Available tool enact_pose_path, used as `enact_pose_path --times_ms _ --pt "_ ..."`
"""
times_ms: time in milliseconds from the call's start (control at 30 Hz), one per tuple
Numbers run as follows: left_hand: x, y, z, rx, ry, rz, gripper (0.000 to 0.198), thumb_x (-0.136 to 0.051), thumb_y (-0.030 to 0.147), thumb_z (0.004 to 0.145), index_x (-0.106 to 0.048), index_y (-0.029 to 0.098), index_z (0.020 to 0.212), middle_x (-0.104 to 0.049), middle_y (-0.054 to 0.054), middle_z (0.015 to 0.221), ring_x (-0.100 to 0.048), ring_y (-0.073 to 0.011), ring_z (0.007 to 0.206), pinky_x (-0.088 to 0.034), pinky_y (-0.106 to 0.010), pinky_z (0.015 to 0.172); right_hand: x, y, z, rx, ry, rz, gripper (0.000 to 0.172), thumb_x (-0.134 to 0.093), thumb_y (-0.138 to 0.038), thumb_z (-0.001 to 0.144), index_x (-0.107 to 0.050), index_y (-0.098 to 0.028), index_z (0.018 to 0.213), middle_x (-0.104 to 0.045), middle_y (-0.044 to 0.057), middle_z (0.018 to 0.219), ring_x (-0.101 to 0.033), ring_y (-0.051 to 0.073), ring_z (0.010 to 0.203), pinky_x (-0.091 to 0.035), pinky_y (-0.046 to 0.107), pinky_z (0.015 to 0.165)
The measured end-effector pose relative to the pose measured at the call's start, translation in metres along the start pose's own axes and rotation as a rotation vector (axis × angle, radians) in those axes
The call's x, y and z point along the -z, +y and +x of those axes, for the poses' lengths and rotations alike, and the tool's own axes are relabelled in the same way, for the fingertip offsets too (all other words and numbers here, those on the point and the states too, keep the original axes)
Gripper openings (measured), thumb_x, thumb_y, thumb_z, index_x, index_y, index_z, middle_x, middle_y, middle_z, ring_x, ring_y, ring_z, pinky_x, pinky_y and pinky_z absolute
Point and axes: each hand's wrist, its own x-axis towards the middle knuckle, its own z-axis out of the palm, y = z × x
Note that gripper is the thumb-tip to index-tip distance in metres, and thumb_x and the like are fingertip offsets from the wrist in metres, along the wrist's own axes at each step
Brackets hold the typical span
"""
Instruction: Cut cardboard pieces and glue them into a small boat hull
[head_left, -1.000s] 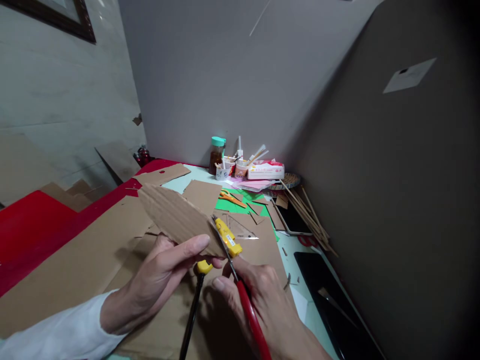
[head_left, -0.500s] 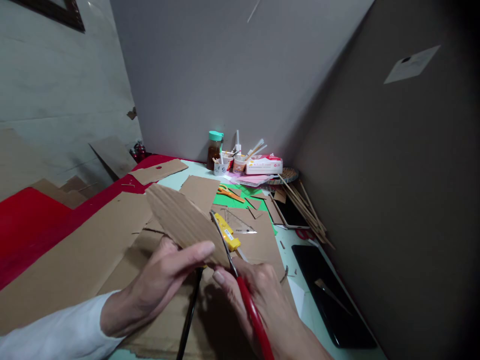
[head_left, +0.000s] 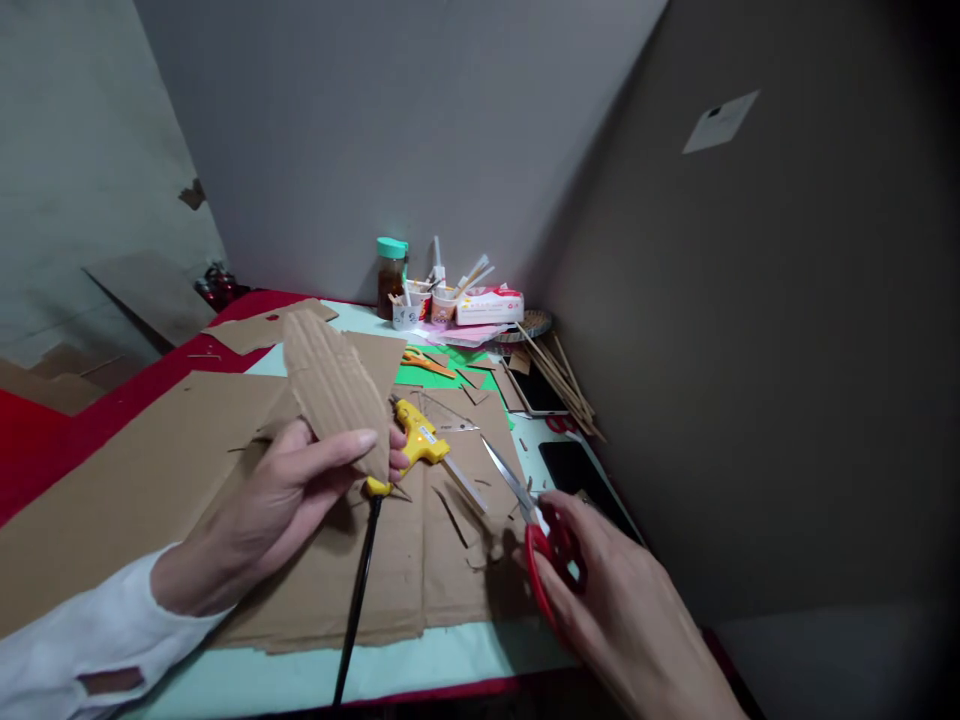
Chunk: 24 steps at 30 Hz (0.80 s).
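My left hand [head_left: 289, 495] grips a leaf-shaped piece of corrugated cardboard [head_left: 330, 385] by its lower end and holds it up above the table. My right hand [head_left: 622, 610] is closed on the red handles of a pair of scissors [head_left: 536, 525], whose blades point up and left, apart from the cardboard piece. A yellow glue gun [head_left: 416, 440] with a black cord lies on the large cardboard sheets [head_left: 442, 560] between the two hands.
At the back stand a brown jar with a green lid [head_left: 391, 277], small cups of sticks [head_left: 442, 300] and a white box [head_left: 487, 305]. Orange scissors [head_left: 424, 362] lie on green paper. Wooden sticks [head_left: 562, 385] and a black phone [head_left: 577, 470] lie at the right, by a grey wall.
My right hand has drawn the scissors away from the cardboard piece, down and to the right. My left hand has turned the piece more upright. The view has swung right.
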Motion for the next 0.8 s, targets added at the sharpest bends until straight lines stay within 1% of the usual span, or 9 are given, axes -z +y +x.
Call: enact_pose_path --times_ms 67,167,300,367,433,533,633,733,800 --pt "0.005 0.002 0.005 -0.028 -0.002 0.012 0.008 -0.079 0.015 0.078 -0.078 0.017 0.086 -0.081 -0.009 0.084 -0.076 -0.0199 0.076 -0.063 -0.024 0.073 -0.005 0.003 0.016 0.027 0.093 -0.14 0.035 -0.051 -0.031 0.097 -0.056 -0.015 0.128 -0.068 0.016 0.107 -0.068 0.029 0.087 -0.055 0.038 0.071" --pt "0.013 0.004 0.011 -0.043 -0.054 0.063 0.011 -0.079 0.015 0.079 -0.075 0.017 0.089 -0.081 -0.01 0.087 -0.077 -0.0212 0.075 -0.064 -0.025 0.069 -0.013 -0.001 0.048 0.005 0.083 -0.327 0.039 -0.053 -0.024 0.098 -0.054 -0.009 0.134 -0.067 0.019 0.11 -0.065 0.032 0.097 -0.055 0.04 0.079" --pt "0.019 0.006 0.017 -0.065 -0.054 0.134 0.015 -0.08 0.017 0.079 -0.073 0.015 0.092 -0.081 -0.011 0.087 -0.077 -0.0222 0.075 -0.064 -0.025 0.065 -0.03 -0.006 0.085 0.007 0.041 -0.399 0.025 -0.055 -0.009 0.093 -0.062 -0.01 0.117 -0.071 0.016 0.1 -0.066 0.028 0.091 -0.053 0.033 0.077" --pt "0.019 0.006 0.018 -0.086 -0.043 0.154 0.017 -0.081 0.016 0.077 -0.072 0.016 0.092 -0.08 -0.009 0.085 -0.076 -0.0211 0.071 -0.063 -0.024 0.062 -0.039 -0.004 0.098 -0.002 0.034 -0.429 0.019 -0.055 -0.005 0.091 -0.064 -0.009 0.107 -0.072 0.016 0.096 -0.067 0.026 0.086 -0.052 0.032 0.075" --pt "0.019 0.006 0.018 -0.096 -0.048 0.179 0.018 -0.081 0.017 0.077 -0.07 0.016 0.091 -0.08 -0.009 0.084 -0.076 -0.0213 0.07 -0.063 -0.025 0.061 -0.046 0.0 0.104 -0.013 0.031 -0.454 0.018 -0.054 -0.003 0.09 -0.065 -0.008 0.104 -0.072 0.017 0.094 -0.068 0.026 0.085 -0.052 0.033 0.075" --pt "0.019 0.005 0.017 -0.106 -0.052 0.195 0.018 -0.08 0.019 0.079 -0.068 0.016 0.091 -0.079 -0.009 0.082 -0.075 -0.0213 0.068 -0.063 -0.026 0.06 -0.048 0.002 0.103 0.005 0.027 -0.472 0.021 -0.053 -0.002 0.09 -0.066 -0.006 0.106 -0.073 0.021 0.097 -0.067 0.031 0.09 -0.054 0.039 0.078" --pt "0.019 0.005 0.017 -0.127 -0.051 0.184 0.017 -0.079 0.017 0.079 -0.067 0.017 0.092 -0.079 -0.008 0.083 -0.075 -0.0196 0.067 -0.062 -0.025 0.061 -0.041 -0.005 0.09 0.095 0.018 -0.444 0.029 -0.048 -0.003 0.094 -0.065 -0.002 0.118 -0.07 0.026 0.116 -0.065 0.036 0.105 -0.054 0.048 0.091" --pt "0.019 0.004 0.018 -0.116 -0.047 0.168 0.017 -0.078 0.016 0.08 -0.067 0.017 0.092 -0.08 -0.008 0.086 -0.075 -0.0189 0.068 -0.063 -0.025 0.063 -0.039 -0.018 0.069 0.259 -0.038 -0.363 0.034 -0.048 -0.008 0.097 -0.063 -0.008 0.128 -0.066 0.017 0.134 -0.062 0.029 0.12 -0.05 0.04 0.106" --pt "0.018 0.004 0.018 -0.096 -0.029 0.154 0.018 -0.079 0.015 0.079 -0.067 0.016 0.093 -0.081 -0.008 0.085 -0.075 -0.0192 0.068 -0.063 -0.026 0.063 -0.045 -0.023 0.054 0.361 -0.081 -0.306 0.033 -0.052 -0.014 0.098 -0.066 -0.011 0.128 -0.067 0.012 0.136 -0.061 0.026 0.123 -0.05 0.036 0.109"
